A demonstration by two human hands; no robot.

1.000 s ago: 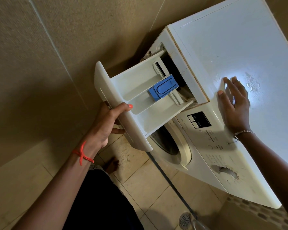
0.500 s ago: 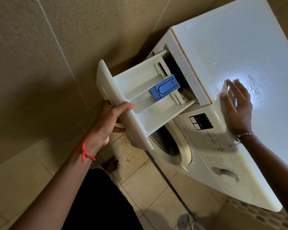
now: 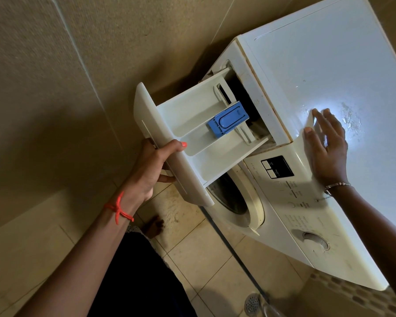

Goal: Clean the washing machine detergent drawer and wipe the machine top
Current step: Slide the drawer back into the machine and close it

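The white detergent drawer [image 3: 188,120] stands pulled far out of the white washing machine [image 3: 290,216], its rear end still in the slot. A blue siphon cap [image 3: 228,121] sits in its middle compartment. My left hand [image 3: 150,172] grips the drawer's front panel, thumb over the top edge. My right hand [image 3: 327,147] lies flat, fingers apart, on the front edge of the machine top [image 3: 329,65]. Wet, grainy residue [image 3: 352,120] glistens on the top just beyond my fingers.
A beige tiled wall [image 3: 78,76] runs close along the machine's left side. Below are the round door [image 3: 240,200], the control panel with its display [image 3: 278,167] and a dial [image 3: 316,240]. A floor drain [image 3: 253,303] and my bare foot [image 3: 154,225] show on the tiled floor.
The view has shifted slightly. Both hands hold the same places; the drawer looks about equally far out.
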